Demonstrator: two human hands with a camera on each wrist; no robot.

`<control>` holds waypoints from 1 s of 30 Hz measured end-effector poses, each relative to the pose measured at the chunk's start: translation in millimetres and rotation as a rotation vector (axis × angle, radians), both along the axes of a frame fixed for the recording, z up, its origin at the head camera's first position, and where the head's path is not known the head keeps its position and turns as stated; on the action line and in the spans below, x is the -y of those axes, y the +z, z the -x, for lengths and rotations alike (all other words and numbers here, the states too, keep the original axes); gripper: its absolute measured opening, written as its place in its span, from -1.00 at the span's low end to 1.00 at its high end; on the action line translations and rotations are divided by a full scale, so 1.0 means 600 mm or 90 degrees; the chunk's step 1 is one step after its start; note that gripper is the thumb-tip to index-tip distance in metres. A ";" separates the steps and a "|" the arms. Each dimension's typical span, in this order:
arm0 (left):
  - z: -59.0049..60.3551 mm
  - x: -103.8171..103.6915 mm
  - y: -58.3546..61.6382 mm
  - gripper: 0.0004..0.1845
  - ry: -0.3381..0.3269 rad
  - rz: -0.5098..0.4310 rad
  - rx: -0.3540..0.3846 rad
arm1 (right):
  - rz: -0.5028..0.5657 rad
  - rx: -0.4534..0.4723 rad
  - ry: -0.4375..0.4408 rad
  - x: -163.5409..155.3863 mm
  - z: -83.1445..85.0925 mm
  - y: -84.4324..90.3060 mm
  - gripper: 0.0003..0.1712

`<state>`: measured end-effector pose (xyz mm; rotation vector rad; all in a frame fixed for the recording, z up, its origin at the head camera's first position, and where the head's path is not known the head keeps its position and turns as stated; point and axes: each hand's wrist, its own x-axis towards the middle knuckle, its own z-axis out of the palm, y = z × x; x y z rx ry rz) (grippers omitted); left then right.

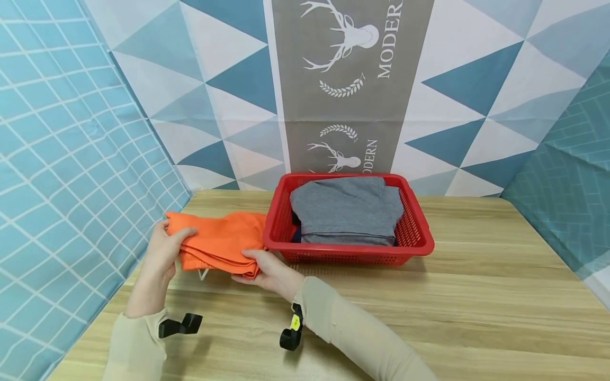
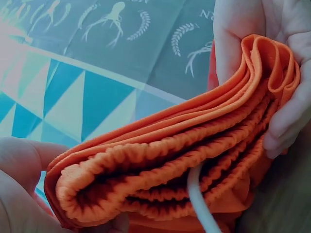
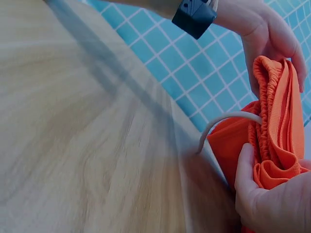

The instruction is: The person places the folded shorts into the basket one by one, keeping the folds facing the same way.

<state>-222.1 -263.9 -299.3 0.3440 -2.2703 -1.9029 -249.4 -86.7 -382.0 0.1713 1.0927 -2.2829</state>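
Orange shorts (image 1: 220, 241), folded into a thick stack of several layers, are held just above the wooden worktop (image 1: 476, 296), immediately left of the red plastic basket (image 1: 414, 246). The fabric is a bright, uniform orange with an elasticated, gathered waistband and a white drawstring (image 1: 203, 273) hanging below the bundle.

The left hand (image 1: 164, 248) grips the left end of the stack, thumb on top. The right hand (image 1: 267, 270) grips the front right corner, fingers curled around the folded edge.

The head view shows the overall layout: the basket holds a folded grey garment (image 1: 347, 210), and patterned blue and white sheets with a grey deer-print panel form the backdrop. The left wrist view shows the layered edge of the shorts (image 2: 165, 160), the ribbed waistband and the drawstring (image 2: 197, 199) emerging between layers, none of which is legible from the head. The right wrist view shows the drawstring (image 3: 223, 121) curving away from the waistband, and the bare worktop surface (image 3: 87, 145) alongside.
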 end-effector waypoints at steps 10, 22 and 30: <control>-0.022 -0.011 0.028 -0.34 0.048 -0.142 -0.053 | 0.024 -0.027 0.019 -0.004 -0.013 0.032 -0.58; -0.046 -0.014 0.055 -0.57 0.097 -0.175 -0.127 | 0.043 -0.056 0.073 -0.009 -0.030 0.072 -0.62; -0.054 -0.022 0.067 -0.57 0.100 -0.200 -0.180 | 0.061 -0.061 0.097 -0.025 -0.030 0.100 -0.58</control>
